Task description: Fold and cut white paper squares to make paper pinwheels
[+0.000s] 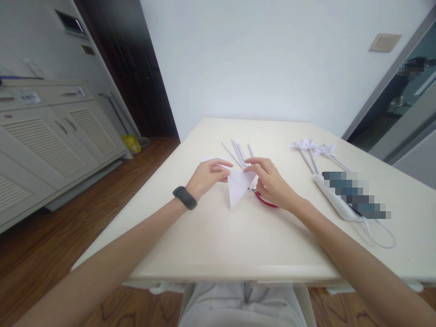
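A white triangle of folded paper [237, 186] hangs point-down just above the table. My left hand [211, 176] pinches its upper left corner between thumb and fingers. At the upper right corner, my right hand [267, 179] grips the paper with its fingertips. Red-handled scissors [267, 201] lie on the table beneath my right hand, partly hidden by it. Several thin white paper sticks [239, 152] rest fanned out behind my hands. More white paper seems to lie behind my left hand, mostly covered.
Paper flowers [306, 144] on white stems lie at the right, by a white device [335, 200] with a blurred dark top and a cable loop [384, 245]. The table [218, 245] meets a wall. Cabinets [61, 136] stand left; a person [405, 86] appears through the opening at right.
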The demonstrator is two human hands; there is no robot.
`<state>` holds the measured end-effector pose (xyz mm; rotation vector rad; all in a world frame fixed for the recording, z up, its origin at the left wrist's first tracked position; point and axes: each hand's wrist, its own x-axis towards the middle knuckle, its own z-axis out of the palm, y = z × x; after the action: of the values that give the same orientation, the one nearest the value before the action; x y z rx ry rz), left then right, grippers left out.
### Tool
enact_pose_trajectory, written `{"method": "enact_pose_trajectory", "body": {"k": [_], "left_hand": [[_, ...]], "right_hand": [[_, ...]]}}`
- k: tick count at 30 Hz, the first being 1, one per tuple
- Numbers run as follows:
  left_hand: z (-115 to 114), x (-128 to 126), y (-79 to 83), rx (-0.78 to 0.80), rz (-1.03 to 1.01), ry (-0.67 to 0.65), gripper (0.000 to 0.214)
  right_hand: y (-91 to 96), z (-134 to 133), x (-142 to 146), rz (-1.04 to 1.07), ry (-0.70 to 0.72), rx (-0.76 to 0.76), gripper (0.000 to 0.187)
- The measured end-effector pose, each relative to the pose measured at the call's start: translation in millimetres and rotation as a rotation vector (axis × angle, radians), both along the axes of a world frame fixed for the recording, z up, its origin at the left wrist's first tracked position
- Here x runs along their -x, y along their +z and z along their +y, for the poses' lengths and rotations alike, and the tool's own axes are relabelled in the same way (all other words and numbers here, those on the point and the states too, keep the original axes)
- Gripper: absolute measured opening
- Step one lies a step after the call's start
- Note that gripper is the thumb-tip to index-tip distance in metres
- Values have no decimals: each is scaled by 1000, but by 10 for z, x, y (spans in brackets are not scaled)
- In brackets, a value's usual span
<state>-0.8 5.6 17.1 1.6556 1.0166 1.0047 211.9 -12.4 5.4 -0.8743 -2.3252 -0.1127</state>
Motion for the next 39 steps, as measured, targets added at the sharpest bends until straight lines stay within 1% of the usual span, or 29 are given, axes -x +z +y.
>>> {"method": "enact_pose_trajectory", "body": {"k": [2,5,8,12,16,19,22,26,30,34,37,39], "left_hand": [[13,-7,-27,-71,66,-27,28],[-2,-28,-57,-163,128,-69,29],[-50,-55,-44,-170,112,-108,31],[-104,-83,6,-125,52,-107,30],[-121,-97,29,-68,16,-85,19],[-126,-101,32,-45,17,-76,18],[-132,-101,32,-55,15,-83,18],[-140,-103,23,-83,27,-92,18],[-122,-100,-7,-57,46,-120,22],[-83,-80,-38,-36,88,-157,22],[-69,-68,-44,-28,130,-163,21],[-75,-72,-47,-54,162,-156,19]], "right_hand": [[18,12,-29,44,-7,21,41],[6,12,-24,75,-17,122,23],[-37,-8,27,110,-15,256,8],[-69,-41,94,181,-8,361,10],[-69,-58,120,223,-4,396,12],[-66,-63,118,231,-7,416,13],[-59,-72,117,236,1,435,13],[-40,-92,141,256,20,460,14],[-18,-95,151,298,-4,466,18],[4,-60,96,398,-32,484,20],[11,-29,57,451,-15,505,20],[5,-16,51,456,-5,524,20]]}}
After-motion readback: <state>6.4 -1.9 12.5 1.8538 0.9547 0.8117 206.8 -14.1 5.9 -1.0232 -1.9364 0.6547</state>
